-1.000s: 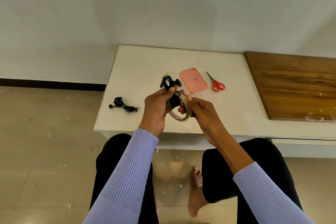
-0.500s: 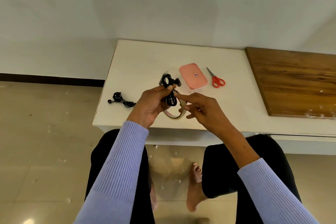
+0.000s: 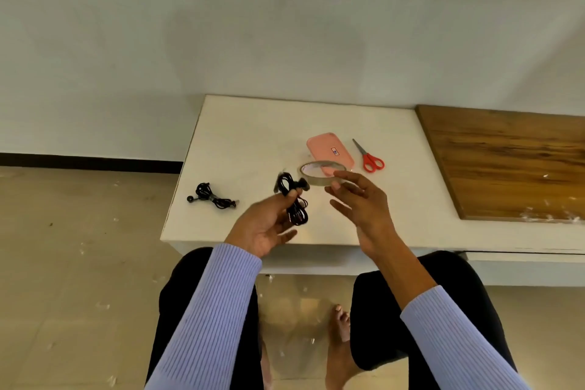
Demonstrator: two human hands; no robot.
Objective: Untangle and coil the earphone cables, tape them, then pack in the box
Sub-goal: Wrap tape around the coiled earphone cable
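My left hand [image 3: 264,226] is palm up over the table's front edge and pinches a coiled black earphone cable [image 3: 292,201] between thumb and fingers. To its right, a roll of clear tape [image 3: 316,171] lies flat against the near end of the closed pink box [image 3: 329,152]. My right hand [image 3: 359,203] hovers just behind the roll with fingers spread and fairly straight; its fingertips reach the roll's near edge. A second black earphone bundle [image 3: 211,196] lies on the left part of the white table [image 3: 240,136].
Red-handled scissors [image 3: 368,158] lie right of the pink box. A wooden panel [image 3: 506,161] covers the table's right side. My knees and a bare foot are below the front edge; small scraps dot the tiled floor.
My hands have come apart. The right hand carried the tape roll away from the earphone coil to the spot by the pink box and spread its fingers; the left hand kept the coil.
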